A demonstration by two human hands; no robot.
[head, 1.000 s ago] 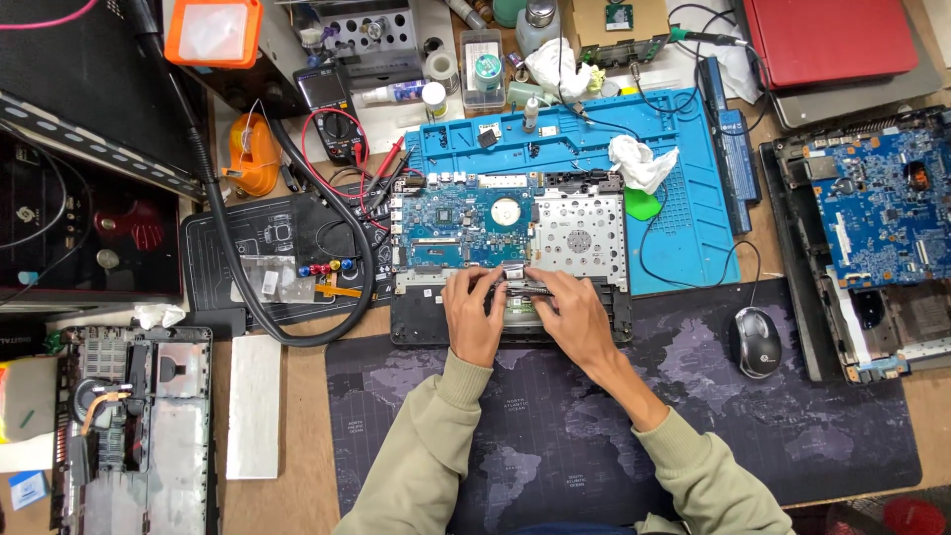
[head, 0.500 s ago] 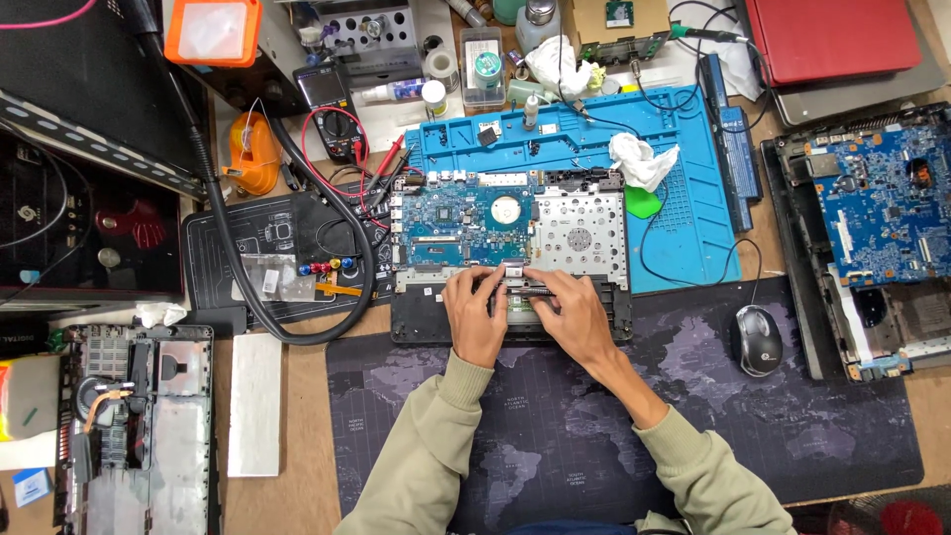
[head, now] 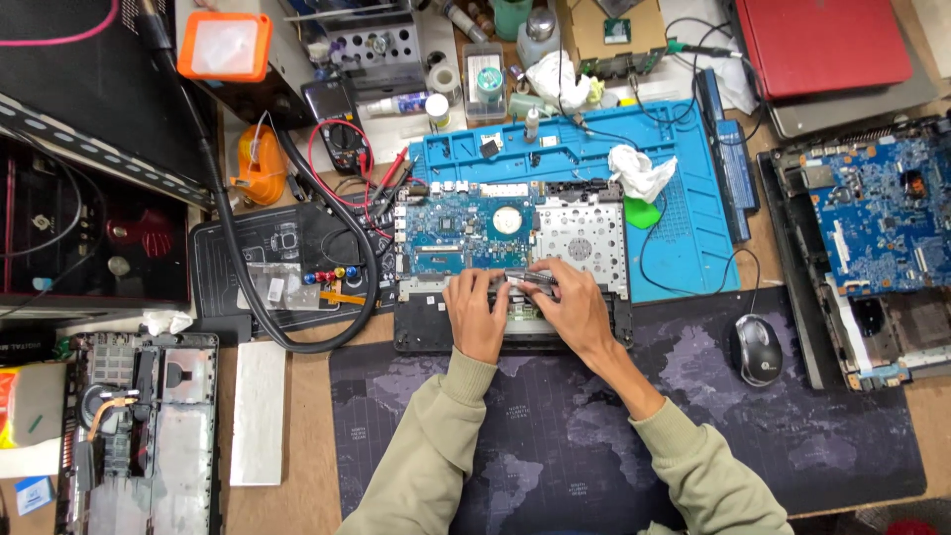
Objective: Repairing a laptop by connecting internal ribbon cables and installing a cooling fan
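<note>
left hand (head: 477,315), right hand (head: 575,312), fingers hiding memory module (head: 531,278)

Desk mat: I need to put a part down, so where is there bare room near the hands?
The dark desk mat lies bare between the right forearm and the mouse, and below it. The blue work mat and the desk's top edge are crowded.

We see open room on the dark world-map desk mat (head: 555,466), bare either side of our olive sleeves. Ahead, the opened laptop chassis with its blue circuit board (head: 466,233) blocks the way, the blue silicone work mat (head: 684,248) lying behind it. To the left, a thick black looped hose (head: 238,267) bars approach; to the right, only the black computer mouse (head: 756,349) and its cable interrupt the mat.
</note>
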